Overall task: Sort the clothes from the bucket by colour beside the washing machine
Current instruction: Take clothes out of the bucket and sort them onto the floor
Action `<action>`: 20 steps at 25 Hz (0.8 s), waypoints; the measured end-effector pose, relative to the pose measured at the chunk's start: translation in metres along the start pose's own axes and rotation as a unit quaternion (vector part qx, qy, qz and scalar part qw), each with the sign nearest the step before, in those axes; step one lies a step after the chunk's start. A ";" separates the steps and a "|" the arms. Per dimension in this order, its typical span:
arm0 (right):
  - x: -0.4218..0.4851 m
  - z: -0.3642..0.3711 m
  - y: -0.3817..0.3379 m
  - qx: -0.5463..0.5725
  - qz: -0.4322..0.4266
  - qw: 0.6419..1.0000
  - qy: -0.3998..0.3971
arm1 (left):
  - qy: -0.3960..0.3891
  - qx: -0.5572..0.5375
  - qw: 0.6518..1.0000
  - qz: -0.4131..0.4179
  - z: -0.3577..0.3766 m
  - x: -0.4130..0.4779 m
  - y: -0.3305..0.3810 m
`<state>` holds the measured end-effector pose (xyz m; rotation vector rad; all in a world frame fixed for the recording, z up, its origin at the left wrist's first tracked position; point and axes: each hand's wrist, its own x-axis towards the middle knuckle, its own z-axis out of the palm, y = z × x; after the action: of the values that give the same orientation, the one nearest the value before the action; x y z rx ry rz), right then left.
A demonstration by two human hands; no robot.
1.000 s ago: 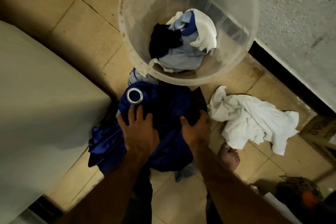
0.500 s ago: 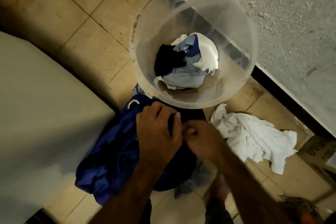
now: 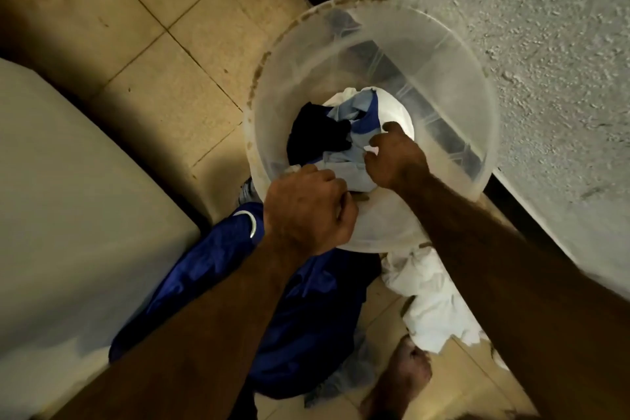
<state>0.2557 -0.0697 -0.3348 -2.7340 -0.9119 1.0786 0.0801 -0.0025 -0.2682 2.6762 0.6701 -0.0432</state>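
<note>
A translucent bucket [image 3: 456,89] stands on the tiled floor against the wall. In it lie a black garment [image 3: 317,136] and a light blue and white garment [image 3: 354,112]. My right hand [image 3: 395,160] is inside the bucket, its fingers curled into the light blue and white garment. My left hand [image 3: 306,211] is curled into a fist over the bucket's near rim; what it holds is hidden. In front of the bucket a blue pile [image 3: 306,317] lies on the floor, with a white pile [image 3: 433,300] to its right.
The washing machine [image 3: 68,215] fills the left side, close to the blue pile. A rough plastered wall [image 3: 528,44] with a dark skirting runs behind the bucket. My bare foot [image 3: 405,372] stands between the two piles.
Both hands left the blue pile and rose to the bucket. The right hand went inside and took hold of the light blue and white garment; the left now sits at the near rim.
</note>
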 end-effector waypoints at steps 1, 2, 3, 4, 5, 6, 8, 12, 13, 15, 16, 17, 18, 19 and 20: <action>0.012 0.008 0.002 -0.040 -0.028 0.998 -0.033 | 0.005 -0.004 1.000 0.004 0.001 0.000 -0.002; 0.023 0.014 0.000 -0.056 -0.059 0.995 -0.062 | 0.007 -0.009 1.000 0.006 0.002 0.002 -0.003; 0.032 0.021 -0.005 -0.044 -0.080 0.992 -0.091 | 0.010 -0.015 1.000 0.009 0.003 0.002 -0.005; 0.041 0.029 -0.010 -0.016 -0.086 0.988 -0.124 | 0.014 -0.019 1.000 0.013 0.003 0.003 -0.006; 0.049 0.039 -0.015 -0.008 -0.098 0.984 -0.149 | 0.017 -0.021 1.000 0.016 0.005 0.002 -0.006; 0.058 0.050 -0.021 -0.024 -0.114 0.980 -0.163 | 0.019 -0.020 0.999 0.018 0.006 0.000 -0.006; 0.071 0.065 -0.031 -0.083 -0.139 0.971 -0.177 | 0.026 -0.025 0.999 0.023 0.006 0.000 -0.007; 0.064 0.048 -0.051 -0.116 -0.123 0.981 -0.098 | 0.045 -0.040 0.998 0.027 0.005 0.002 -0.006; 0.059 0.044 -0.051 -0.131 -0.111 0.982 -0.078 | 0.041 -0.040 0.998 0.025 0.004 0.002 -0.006; 0.041 0.041 -0.051 -0.115 -0.082 0.989 -0.052 | 0.036 -0.036 0.998 0.020 0.003 0.000 -0.007; 0.029 0.040 -0.050 -0.082 -0.061 0.993 -0.054 | 0.039 -0.034 0.999 0.017 0.003 -0.001 -0.007; 0.015 0.037 -0.049 -0.064 -0.049 0.995 -0.061 | 0.043 -0.030 0.999 0.014 0.004 -0.003 -0.008; 0.001 0.033 -0.047 -0.064 -0.045 0.995 -0.063 | 0.038 -0.024 0.999 0.012 0.005 -0.005 -0.009; -0.013 0.027 -0.044 -0.064 -0.040 0.995 -0.059 | 0.025 -0.015 1.000 0.011 0.006 -0.009 -0.010; -0.027 0.020 -0.041 -0.048 -0.034 0.998 -0.038 | 0.007 -0.003 1.000 0.008 0.006 -0.017 -0.013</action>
<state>0.2071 -0.0539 -0.3224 -2.7308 -1.0872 1.1642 0.0599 -0.0018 -0.2761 2.6778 0.6517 -0.0176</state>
